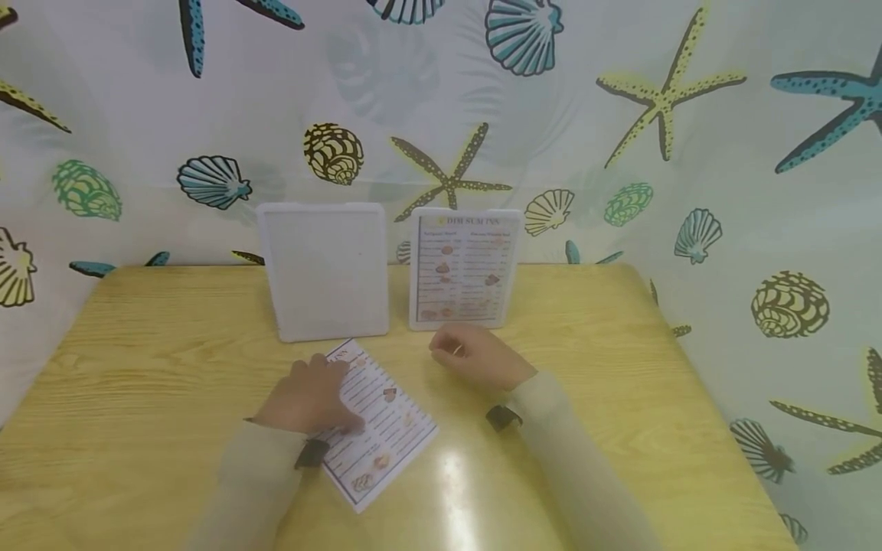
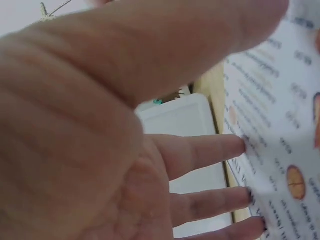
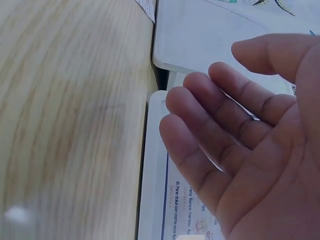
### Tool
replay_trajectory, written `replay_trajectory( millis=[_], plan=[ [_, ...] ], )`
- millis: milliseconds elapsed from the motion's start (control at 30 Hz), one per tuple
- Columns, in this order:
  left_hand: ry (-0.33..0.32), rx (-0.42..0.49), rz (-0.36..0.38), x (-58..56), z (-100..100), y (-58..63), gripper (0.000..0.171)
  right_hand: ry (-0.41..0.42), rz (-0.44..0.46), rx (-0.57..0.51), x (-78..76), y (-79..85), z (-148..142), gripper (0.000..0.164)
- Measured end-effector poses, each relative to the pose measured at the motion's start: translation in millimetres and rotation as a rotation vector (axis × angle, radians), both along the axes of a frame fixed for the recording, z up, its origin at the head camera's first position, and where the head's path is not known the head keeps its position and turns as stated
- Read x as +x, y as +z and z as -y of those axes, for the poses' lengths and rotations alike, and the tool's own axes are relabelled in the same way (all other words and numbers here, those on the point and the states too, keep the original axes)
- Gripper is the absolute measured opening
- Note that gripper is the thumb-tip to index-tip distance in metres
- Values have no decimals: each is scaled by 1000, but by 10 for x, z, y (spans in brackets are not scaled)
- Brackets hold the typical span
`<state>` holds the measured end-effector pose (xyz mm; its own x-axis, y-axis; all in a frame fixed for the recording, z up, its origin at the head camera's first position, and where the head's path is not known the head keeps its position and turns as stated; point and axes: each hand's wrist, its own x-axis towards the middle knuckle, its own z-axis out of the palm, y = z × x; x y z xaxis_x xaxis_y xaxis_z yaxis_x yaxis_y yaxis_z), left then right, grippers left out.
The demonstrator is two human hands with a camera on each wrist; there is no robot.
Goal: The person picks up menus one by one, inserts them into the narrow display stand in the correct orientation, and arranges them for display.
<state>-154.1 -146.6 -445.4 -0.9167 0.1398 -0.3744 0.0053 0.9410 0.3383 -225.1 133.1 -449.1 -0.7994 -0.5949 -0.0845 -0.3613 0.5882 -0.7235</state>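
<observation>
Left to right, head view unless noted.

Left hand [image 1: 306, 394]: over the loose menu sheet, palm side down. Left wrist view: fingers straight and apart from one another, tips against the printed face near the heading; thumb extended over the same face. No pinch on the sheet visible.

White panel [image 1: 327, 275]: upright at the back of the table [image 1: 172, 360]; its front is blank, no sheet on it. Judged the unfinished one of the pair.

Loose menu sheet [image 1: 389, 425]: on the table, print upward, turned askew, partly hidden by the left hand. Its heading corner lies just beside the foot of the white panel; contact there cannot be told. Not in or on either panel.

Right panel [image 3: 156, 165]: upright, well apart from the loose sheet's lower end, with a second menu sheet [image 1: 468, 268] on its front, headed DIM SUM INN. The sheet sits straight within the pale rim. Judged done.

Right hand [image 1: 482, 356]: in front of the right panel's lower edge. Right wrist view: fingers loosely bent, side by side, thumb apart from them; nothing held. Whether they touch the panel cannot be told.

Stage, as judged: about half. One panel is filled; the blank panel and the loose sheet remain separate.
</observation>
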Motion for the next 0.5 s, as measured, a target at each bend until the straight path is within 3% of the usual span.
replay_trajectory(
  millis=[267,500],
  plan=[
    [-15,0,-20,49,-69,8,104,-7,22,37,7,-8,6,27],
    [-13,-23,-33,47,-103,-25,101,8,15,84,-20,-105,1,36]
  ],
)
